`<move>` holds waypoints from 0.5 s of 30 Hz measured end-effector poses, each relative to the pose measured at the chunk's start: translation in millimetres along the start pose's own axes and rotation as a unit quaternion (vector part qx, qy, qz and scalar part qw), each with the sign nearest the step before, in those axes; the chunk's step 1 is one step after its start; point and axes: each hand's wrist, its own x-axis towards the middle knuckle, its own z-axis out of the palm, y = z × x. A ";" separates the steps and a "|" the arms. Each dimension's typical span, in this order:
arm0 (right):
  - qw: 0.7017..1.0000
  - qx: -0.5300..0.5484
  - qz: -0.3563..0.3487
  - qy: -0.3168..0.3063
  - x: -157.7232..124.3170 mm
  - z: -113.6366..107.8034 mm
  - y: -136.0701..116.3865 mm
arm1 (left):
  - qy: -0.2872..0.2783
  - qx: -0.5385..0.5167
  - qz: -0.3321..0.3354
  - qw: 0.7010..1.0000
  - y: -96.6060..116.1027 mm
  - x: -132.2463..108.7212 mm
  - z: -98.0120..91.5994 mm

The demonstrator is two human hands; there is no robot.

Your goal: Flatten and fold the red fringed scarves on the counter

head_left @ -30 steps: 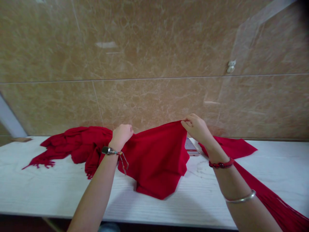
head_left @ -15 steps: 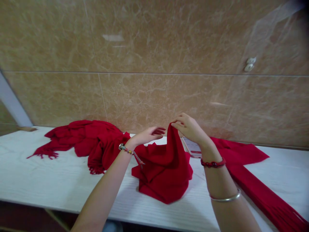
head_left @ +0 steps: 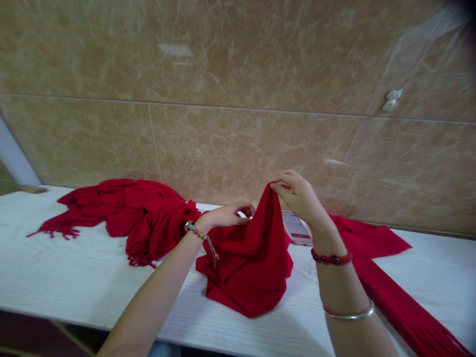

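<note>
A long red scarf (head_left: 249, 263) with fringed ends lies across a white table (head_left: 67, 277). My right hand (head_left: 297, 196) pinches a fold of the scarf and holds it up in a peak above the table. Just left of that peak, my left hand (head_left: 228, 215) has its fingers curled onto the cloth's upper edge. A bunched part of the scarf (head_left: 126, 213) trails off to the left. Another length (head_left: 390, 292) runs down to the right, past my right forearm.
A phone (head_left: 295, 229) lies on the table behind the raised cloth, close to the brown marble wall (head_left: 223, 124). A small white fitting (head_left: 390, 100) is fixed on the wall at the upper right. The table's front edge runs below my arms.
My hands came together, gathering the spread cloth into a narrow peak. My left hand opened, moved right, then curled onto the cloth beside the peak. The view shifted slightly.
</note>
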 end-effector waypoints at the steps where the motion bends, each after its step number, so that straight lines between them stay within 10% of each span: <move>1: 1.000 0.007 0.000 0.002 0.0 -0.4 0.5 | 0.012 -0.001 0.002 1.000 -1.5 0.9 1.4; 6: 1.000 0.023 0.000 0.003 -0.7 -2.1 5.0 | 0.024 -0.021 0.017 0.999 -1.8 4.7 1.8; 15: 0.983 -0.139 0.093 -0.077 -10.2 4.5 38.4 | 0.269 0.106 -0.029 0.957 18.6 -13.2 -34.3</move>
